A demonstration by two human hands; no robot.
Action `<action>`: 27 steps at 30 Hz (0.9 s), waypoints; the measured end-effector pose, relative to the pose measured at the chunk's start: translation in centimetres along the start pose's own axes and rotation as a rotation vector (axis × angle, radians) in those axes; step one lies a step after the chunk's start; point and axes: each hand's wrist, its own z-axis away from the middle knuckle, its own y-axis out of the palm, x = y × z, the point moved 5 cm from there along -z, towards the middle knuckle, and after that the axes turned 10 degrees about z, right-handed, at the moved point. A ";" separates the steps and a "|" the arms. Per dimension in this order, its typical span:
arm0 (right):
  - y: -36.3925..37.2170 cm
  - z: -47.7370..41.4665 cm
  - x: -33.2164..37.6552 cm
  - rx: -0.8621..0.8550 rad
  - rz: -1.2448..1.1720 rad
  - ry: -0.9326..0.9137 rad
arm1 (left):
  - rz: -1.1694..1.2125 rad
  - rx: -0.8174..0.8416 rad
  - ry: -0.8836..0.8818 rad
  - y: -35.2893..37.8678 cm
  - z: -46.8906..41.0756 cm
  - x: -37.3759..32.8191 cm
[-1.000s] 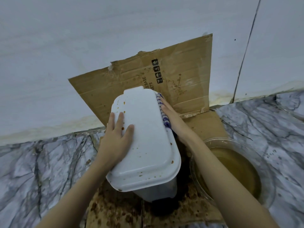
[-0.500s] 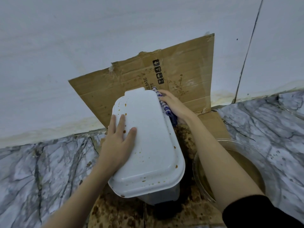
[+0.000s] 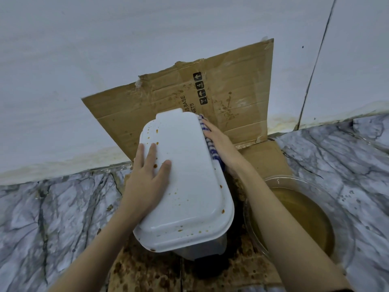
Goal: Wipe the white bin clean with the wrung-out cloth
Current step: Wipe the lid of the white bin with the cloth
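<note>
The white bin (image 3: 189, 175) stands on stained cardboard, its lid speckled with brown spots along the left and near edges. My left hand (image 3: 147, 175) lies flat on the lid's left side, fingers spread, holding nothing. My right hand (image 3: 219, 142) presses a blue-and-white checked cloth (image 3: 210, 144) against the bin's right side, near the far end. Most of the cloth is hidden between my hand and the bin.
A cardboard sheet (image 3: 231, 98) leans on the white wall behind the bin and continues under it, soaked with brown stains. A glass bowl (image 3: 305, 218) of murky brown water sits at the right. Grey-veined marble floor (image 3: 52, 218) spreads on both sides.
My right hand with the cloth slid back and forth along the bin's right side, ending near the far end. My left hand stayed on the lid.
</note>
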 end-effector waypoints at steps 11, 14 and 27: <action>-0.2 5.8 -1.4 -0.117 -0.113 -0.007 | -0.038 -0.004 -0.008 0.1 -0.1 0.0; 0.3 2.4 -0.6 -0.027 -0.097 -0.015 | -0.033 0.000 -0.011 0.1 -0.2 0.1; 0.7 2.8 0.5 0.088 -0.018 -0.032 | -0.005 0.008 0.005 0.2 -0.3 0.2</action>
